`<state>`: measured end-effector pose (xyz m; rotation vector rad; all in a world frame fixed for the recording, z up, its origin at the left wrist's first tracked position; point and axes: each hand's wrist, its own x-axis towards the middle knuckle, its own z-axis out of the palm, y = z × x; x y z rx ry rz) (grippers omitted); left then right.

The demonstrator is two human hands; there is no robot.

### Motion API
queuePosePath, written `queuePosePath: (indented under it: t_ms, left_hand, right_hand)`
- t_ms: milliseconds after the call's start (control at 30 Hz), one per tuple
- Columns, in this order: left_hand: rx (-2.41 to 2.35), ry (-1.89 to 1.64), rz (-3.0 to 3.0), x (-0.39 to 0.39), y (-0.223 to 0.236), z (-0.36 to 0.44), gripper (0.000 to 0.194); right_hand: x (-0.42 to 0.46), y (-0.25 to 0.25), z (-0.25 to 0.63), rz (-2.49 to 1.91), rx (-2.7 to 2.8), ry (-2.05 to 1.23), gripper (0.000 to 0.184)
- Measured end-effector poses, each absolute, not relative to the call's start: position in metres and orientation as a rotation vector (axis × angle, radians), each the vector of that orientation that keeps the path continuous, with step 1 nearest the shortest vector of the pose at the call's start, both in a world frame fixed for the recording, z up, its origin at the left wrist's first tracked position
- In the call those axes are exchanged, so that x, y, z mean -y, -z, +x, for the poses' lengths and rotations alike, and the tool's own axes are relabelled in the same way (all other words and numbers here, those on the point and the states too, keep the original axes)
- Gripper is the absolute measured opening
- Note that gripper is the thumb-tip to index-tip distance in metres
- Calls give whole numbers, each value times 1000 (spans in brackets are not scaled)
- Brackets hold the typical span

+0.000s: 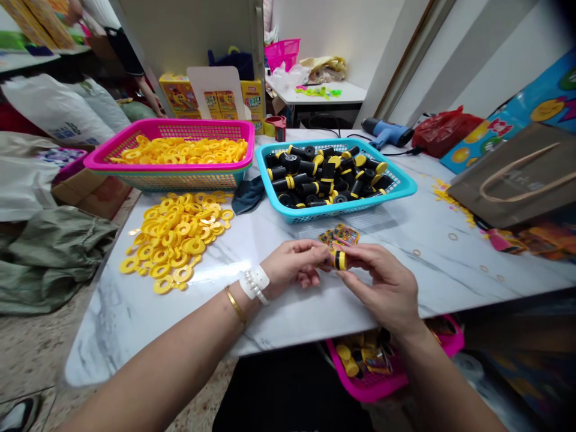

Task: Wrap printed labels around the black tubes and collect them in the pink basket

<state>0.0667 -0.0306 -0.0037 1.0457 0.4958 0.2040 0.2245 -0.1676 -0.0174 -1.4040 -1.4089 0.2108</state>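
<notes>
My right hand [387,285] grips a small yellow-and-black cylinder [341,260] between thumb and fingers, above the near part of the marble-patterned table [279,324]. From the other side my left hand [299,261] meets it, thumb and forefinger pinched at the cylinder's left end. What lies in that pinch is too small to make out. Just behind the fingers lie several printed, shiny labels or wrappers [345,233]. Beyond them stands a blue basket [344,211] full of black cylinders with yellow ends [328,173]. Left of my hands is a pile of flat yellow rings with tabs [180,234].
A pink basket [171,126] of yellow rings stands at the back left, a dark cloth [249,195] beside it. Back right are a blue heat gun [387,132], a red bag [443,131] and a brown paper bag [517,174]. Another pink basket [373,390] sits below the table edge.
</notes>
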Motion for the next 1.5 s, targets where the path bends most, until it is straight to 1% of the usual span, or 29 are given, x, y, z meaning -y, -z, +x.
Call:
queuePosePath:
  t_ms: [167,367,500,600,633,700,767,833,967,1133,1233,1400,1500]
  left_hand:
    - [-516,-248,1161,31,5,67,48]
    - [-467,-258,1271,33,8,68,43]
    - [-454,-238,1259,33,10,69,46]
    - [-510,-212,1279,37,9,71,51]
    - [-563,-238,1310,38,8,71,52]
    - [-718,-401,1400,40,6,72,52]
    - [-836,-613,1474,40,5,72,47]
    - [-833,-715,1503,39,4,71,41]
    - [-694,-657,1486,36,4,69,36]
    - [-686,-630,1431,33,1,67,36]
    - [-641,-610,1383,31,0,67,39]
    - [-597,-447,1341,25,-3,65,46]
    - [-642,-502,1404,19,-7,62,47]
  right_hand:
    - [164,19,227,-1417,1570,-41,33]
    - [162,21,225,-1400,1566,-60,25]
    - [163,28,223,-1405,1508,-137,26]
    - [164,34,219,-1420,1477,-91,31]
    - [164,36,218,-1427,1460,-74,33]
    - [163,40,217,-1431,1396,-61,34]
    - [162,41,217,-1426,1323,-68,33]
    - [162,41,217,-1413,1302,-75,33]
    - [163,41,219,-1390,1370,-19,33]
    - [162,43,219,-1403,1346,-20,32]
    - [163,44,219,-1416,1349,-33,32]
    - [165,41,219,-1423,1377,-14,34]
    - [164,38,218,-1433,1415,64,33]
